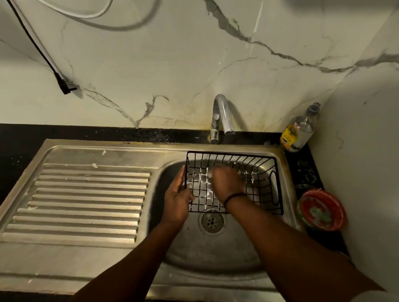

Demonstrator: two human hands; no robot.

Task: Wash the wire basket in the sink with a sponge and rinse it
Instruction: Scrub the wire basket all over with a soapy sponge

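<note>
While left hand (177, 199) grips the wire basket's (235, 182) left rim over the sink (189, 247), I see right hand (227, 181) inside, blurred; grip unclear. Basket's long axis runs left-right.

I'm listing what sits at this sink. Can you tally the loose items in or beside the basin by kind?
Black wire basket: 1
Clear soap bottle with yellow label: 1
Round red tub: 1
Black power plug: 1
Total: 4
</note>
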